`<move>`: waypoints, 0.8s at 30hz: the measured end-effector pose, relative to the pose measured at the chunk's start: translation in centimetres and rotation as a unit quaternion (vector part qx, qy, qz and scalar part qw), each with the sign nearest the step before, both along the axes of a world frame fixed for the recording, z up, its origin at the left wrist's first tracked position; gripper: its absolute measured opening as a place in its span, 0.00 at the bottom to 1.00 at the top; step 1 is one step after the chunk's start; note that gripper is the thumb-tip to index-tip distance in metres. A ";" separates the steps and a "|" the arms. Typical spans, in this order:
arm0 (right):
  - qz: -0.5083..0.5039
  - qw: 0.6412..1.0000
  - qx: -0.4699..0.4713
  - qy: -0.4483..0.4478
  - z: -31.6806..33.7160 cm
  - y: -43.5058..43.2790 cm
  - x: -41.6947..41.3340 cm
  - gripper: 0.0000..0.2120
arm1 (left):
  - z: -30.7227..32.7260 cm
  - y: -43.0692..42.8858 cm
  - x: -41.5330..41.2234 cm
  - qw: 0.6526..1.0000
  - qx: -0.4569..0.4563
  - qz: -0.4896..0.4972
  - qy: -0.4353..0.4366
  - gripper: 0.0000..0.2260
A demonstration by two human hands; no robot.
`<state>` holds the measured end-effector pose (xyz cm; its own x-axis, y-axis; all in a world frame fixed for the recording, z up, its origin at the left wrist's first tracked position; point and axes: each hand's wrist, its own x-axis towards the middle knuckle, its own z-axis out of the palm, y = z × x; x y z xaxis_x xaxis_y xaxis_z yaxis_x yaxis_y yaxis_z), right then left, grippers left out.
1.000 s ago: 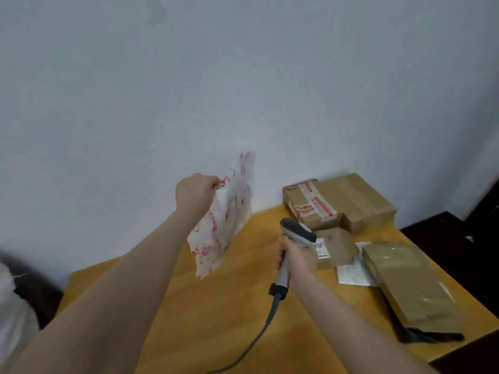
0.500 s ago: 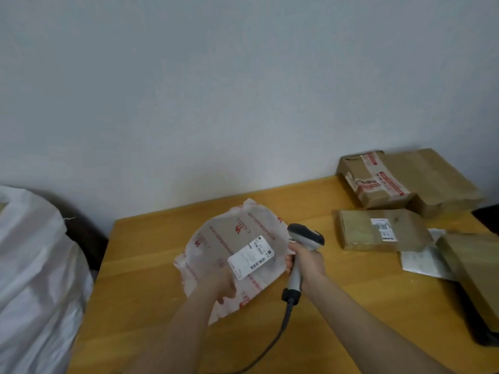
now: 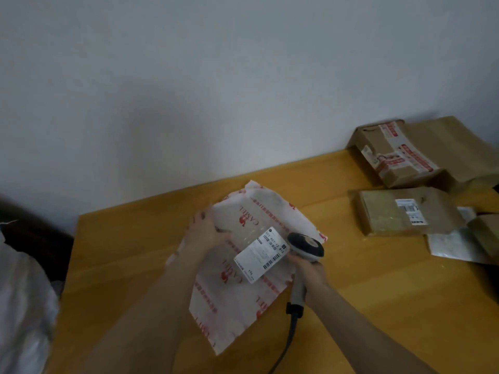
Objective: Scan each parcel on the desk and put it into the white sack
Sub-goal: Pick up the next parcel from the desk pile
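Mailer (image 3: 237,287) mid-desk, label (image 3: 263,253) up; your left hand (image 3: 204,232) grips its left edge. Your right hand (image 3: 309,269) clenches scanner (image 3: 305,248), head beside label: scan seemingly underway. Sack (image 3: 24,306) sits off desk's (image 3: 129,265) left edge. Boxes (image 3: 391,214) near right edge left to do.

The bag (image 3: 243,268) is at mid-worktop (image 3: 129,255), with the scanner (image 3: 305,248) at its right edge. The sack (image 3: 24,306) stands left of the worktop. Far right, a box (image 3: 397,155) sits against the wall (image 3: 243,76), a flat parcel (image 3: 388,214) is before it, and an envelope (image 3: 451,245) lies right of that.
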<state>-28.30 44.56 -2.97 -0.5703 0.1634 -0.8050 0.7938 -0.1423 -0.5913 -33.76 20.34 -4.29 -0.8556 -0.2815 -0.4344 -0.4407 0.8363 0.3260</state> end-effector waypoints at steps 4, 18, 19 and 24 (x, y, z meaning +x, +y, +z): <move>-0.004 1.000 -0.019 0.011 -0.6 -1.0 -1.5 0.08 | -1.3 0.1 -2.4 0.999 -0.025 -0.042 -0.008 0.47; 0.059 0.997 -0.029 0.035 2.2 -3.1 -1.6 0.09 | 1.4 -4.1 2.9 0.987 0.106 0.107 -0.055 0.10; 0.054 0.997 -0.029 0.047 2.9 -3.2 -1.5 0.08 | 2.2 -4.4 3.1 0.985 0.114 0.126 -0.041 0.08; 0.043 0.993 -0.043 0.102 7.3 -3.2 -0.6 0.05 | 6.6 -5.2 5.0 0.967 0.150 0.207 0.010 0.13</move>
